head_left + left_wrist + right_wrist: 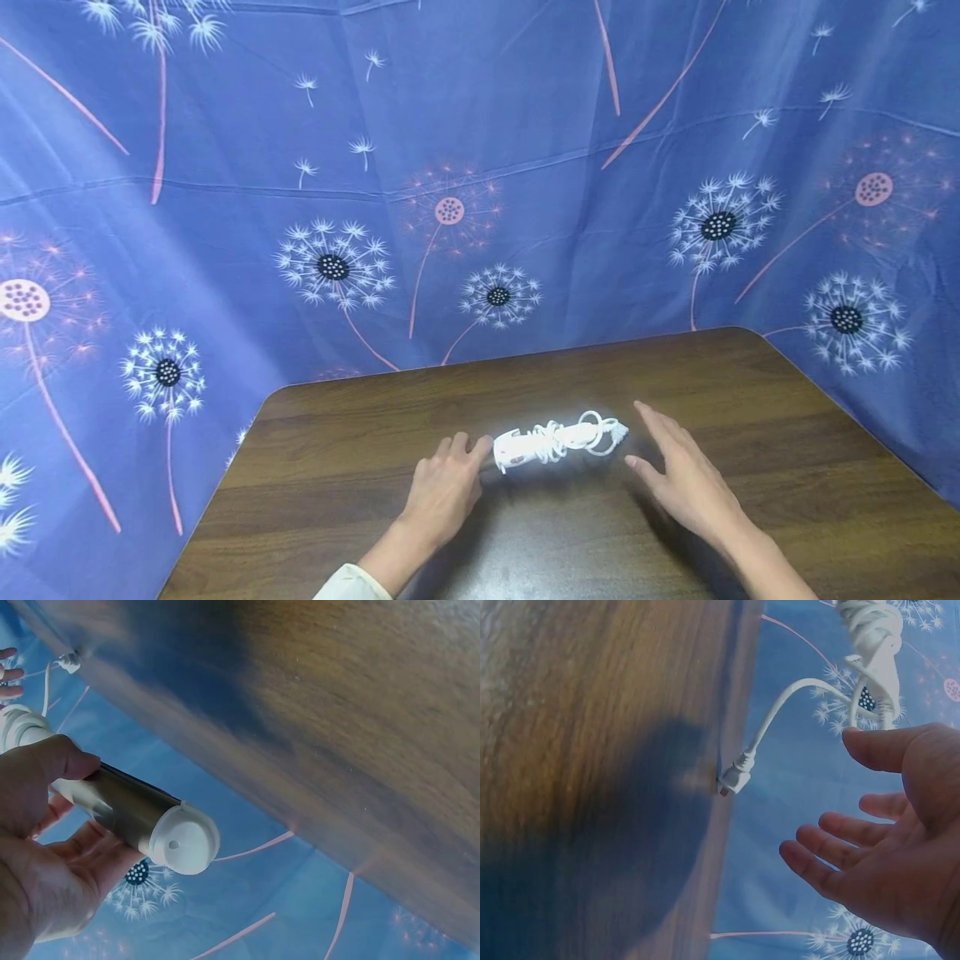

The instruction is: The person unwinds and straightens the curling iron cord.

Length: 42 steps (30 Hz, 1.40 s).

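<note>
Corded appliance (514, 450), pinched in the left grip (442, 493), points toward the spread, unladen right grip (692, 490) just beside its plug (736, 778), so steady it well lest cord loops (551, 441) snag.

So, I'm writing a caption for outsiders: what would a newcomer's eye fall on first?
Probably the blue dandelion-print cloth hanging behind the brown table. Next, the bright white cord, wrapped round a cylindrical appliance in the left hand, low in the head view. The right hand shows just right of the cord's plug there.
</note>
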Motion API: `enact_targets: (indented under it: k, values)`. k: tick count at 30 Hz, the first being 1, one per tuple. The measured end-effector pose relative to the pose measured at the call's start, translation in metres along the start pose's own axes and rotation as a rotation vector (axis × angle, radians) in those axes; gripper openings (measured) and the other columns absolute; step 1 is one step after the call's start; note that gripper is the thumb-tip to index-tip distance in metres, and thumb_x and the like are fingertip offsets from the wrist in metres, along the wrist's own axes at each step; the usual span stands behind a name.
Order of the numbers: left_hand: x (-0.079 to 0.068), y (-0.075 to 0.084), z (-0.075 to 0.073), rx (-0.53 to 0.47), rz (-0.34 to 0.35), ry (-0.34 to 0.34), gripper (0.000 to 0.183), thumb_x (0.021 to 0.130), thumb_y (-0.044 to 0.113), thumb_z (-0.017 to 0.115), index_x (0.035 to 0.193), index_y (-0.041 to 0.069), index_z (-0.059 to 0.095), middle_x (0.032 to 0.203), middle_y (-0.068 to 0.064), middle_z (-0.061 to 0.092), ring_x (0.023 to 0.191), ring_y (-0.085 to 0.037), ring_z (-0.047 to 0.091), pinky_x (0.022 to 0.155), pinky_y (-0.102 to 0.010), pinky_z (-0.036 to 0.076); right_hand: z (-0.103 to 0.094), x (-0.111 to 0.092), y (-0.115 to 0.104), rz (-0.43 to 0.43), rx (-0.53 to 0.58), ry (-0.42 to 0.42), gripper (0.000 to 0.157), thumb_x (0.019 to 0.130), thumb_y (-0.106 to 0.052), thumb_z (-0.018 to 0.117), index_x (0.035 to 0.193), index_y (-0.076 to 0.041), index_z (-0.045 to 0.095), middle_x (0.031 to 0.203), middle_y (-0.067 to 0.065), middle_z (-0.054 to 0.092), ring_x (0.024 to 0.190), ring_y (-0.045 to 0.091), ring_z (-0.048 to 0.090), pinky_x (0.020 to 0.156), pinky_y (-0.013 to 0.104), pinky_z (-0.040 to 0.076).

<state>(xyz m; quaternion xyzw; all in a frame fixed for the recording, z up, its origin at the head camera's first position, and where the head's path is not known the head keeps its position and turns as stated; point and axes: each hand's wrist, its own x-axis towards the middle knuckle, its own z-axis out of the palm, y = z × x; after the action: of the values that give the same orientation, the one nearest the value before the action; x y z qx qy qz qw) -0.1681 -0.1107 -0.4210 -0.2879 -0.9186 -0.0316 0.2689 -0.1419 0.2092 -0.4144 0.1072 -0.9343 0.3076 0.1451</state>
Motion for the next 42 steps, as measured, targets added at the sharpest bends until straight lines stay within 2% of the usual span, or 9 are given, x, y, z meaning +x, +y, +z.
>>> enact_targets:
  k: [9,16,25,29,31,33,37,39,42]
  values:
    - [0.002,-0.001,-0.01,-0.01,0.012,0.064,0.053,0.06,0.008,0.08,0.105,0.017,0.053,0.084,-0.004,0.058,0.067,-0.018,0.056,0.037,-0.021,0.034,0.0,0.009,0.006,0.03,0.067,-0.01,0.077,0.086,-0.016,0.069,0.15,-0.007,0.028,0.146,0.028,0.036,0.129,0.05,0.035,0.099,0.069,0.029]
    - [0.006,0.001,-0.019,-0.018,0.02,0.105,0.055,0.061,0.009,0.083,0.107,0.018,0.054,0.088,-0.005,0.06,0.069,-0.017,0.057,0.038,-0.021,0.036,0.002,0.013,0.009,0.012,0.132,0.021,0.071,0.084,-0.012,0.071,0.146,-0.003,0.035,0.142,0.029,0.04,0.127,0.051,0.037,0.099,0.068,0.03]
    - [0.012,0.003,-0.031,-0.018,0.042,0.176,0.058,0.059,0.008,0.083,0.109,0.017,0.055,0.095,-0.007,0.063,0.069,-0.017,0.058,0.039,-0.019,0.039,0.0,0.016,0.007,0.05,0.214,0.021,0.074,0.084,-0.025,0.074,0.145,-0.005,0.037,0.139,0.029,0.045,0.125,0.051,0.041,0.097,0.069,0.031]
    - [0.013,0.004,-0.036,-0.016,0.044,0.203,0.058,0.059,0.007,0.083,0.108,0.017,0.055,0.095,-0.006,0.063,0.07,-0.017,0.059,0.04,-0.02,0.041,0.002,0.018,0.004,0.033,0.268,0.055,0.071,0.08,-0.021,0.077,0.142,-0.008,0.044,0.13,0.024,0.055,0.121,0.047,0.048,0.096,0.068,0.032]
    - [0.013,0.004,-0.038,-0.014,0.043,0.215,0.058,0.059,0.007,0.083,0.109,0.017,0.056,0.095,-0.006,0.063,0.07,-0.017,0.059,0.04,-0.02,0.042,0.003,0.02,0.004,0.02,0.321,0.051,0.067,0.08,-0.018,0.077,0.14,-0.01,0.047,0.123,0.018,0.062,0.115,0.041,0.055,0.097,0.062,0.037]
    - [0.014,0.004,-0.039,-0.014,0.045,0.221,0.057,0.06,0.007,0.083,0.109,0.017,0.055,0.095,-0.005,0.063,0.071,-0.017,0.059,0.04,-0.021,0.042,0.005,0.021,0.003,0.019,0.4,0.024,0.064,0.081,-0.015,0.076,0.139,-0.012,0.048,0.118,0.014,0.065,0.11,0.036,0.06,0.096,0.051,0.045]
    - [0.015,0.005,-0.042,-0.02,0.05,0.232,0.055,0.06,0.007,0.082,0.108,0.017,0.055,0.095,-0.005,0.062,0.071,-0.016,0.058,0.04,-0.021,0.043,0.006,0.023,0.002,0.052,0.538,-0.033,0.062,0.083,-0.015,0.074,0.139,-0.012,0.048,0.116,0.015,0.066,0.103,0.027,0.065,0.082,0.029,0.054]
    - [0.016,0.005,-0.044,-0.022,0.053,0.239,0.054,0.061,0.007,0.082,0.107,0.016,0.055,0.095,-0.006,0.062,0.07,-0.016,0.058,0.04,-0.021,0.042,0.006,0.025,0.001,0.057,0.595,-0.046,0.063,0.083,-0.014,0.074,0.14,-0.01,0.048,0.118,0.017,0.065,0.102,0.023,0.066,0.08,0.026,0.054]
    - [0.017,0.006,-0.046,-0.025,0.055,0.249,0.055,0.06,0.006,0.082,0.107,0.016,0.055,0.095,-0.006,0.062,0.07,-0.016,0.059,0.04,-0.02,0.043,0.006,0.026,-0.001,0.044,0.664,-0.059,0.064,0.081,-0.01,0.074,0.139,-0.004,0.047,0.115,0.017,0.066,0.097,0.019,0.067,0.078,0.028,0.056]
